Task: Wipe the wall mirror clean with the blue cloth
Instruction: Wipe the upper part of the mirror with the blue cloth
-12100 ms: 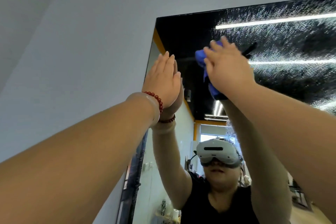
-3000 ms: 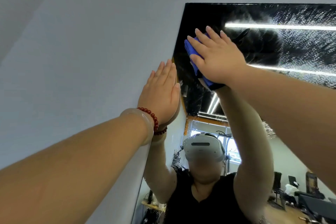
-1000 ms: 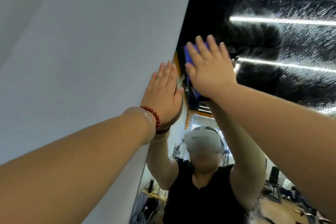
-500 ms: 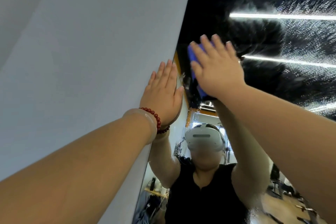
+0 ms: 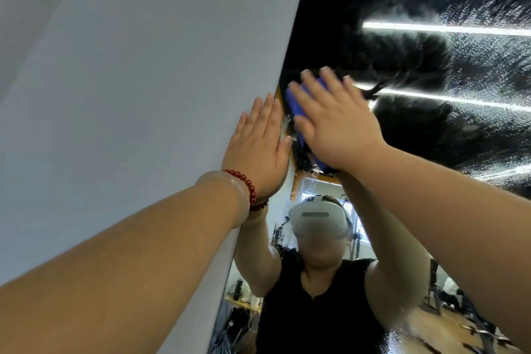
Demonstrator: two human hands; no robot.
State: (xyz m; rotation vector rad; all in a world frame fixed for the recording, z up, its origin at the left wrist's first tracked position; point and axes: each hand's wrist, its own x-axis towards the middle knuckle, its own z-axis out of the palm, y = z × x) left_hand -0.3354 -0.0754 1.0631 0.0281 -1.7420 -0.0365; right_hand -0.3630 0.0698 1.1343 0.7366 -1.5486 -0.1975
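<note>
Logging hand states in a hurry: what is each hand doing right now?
Left hand: open, flat against the wall beside the mirror.
Right hand: open, straight fingers pressing the blue cloth on the mirror.

The left hand (image 5: 257,146) is raised flat, fingers (image 5: 265,112) straight; the right hand (image 5: 336,126), blurred, seems flat.

Glossy glass mirror (image 5: 431,66), droplet-speckled; soft blue cloth (image 5: 296,103); matt painted wall (image 5: 143,66); polished red beads (image 5: 247,184).
</note>
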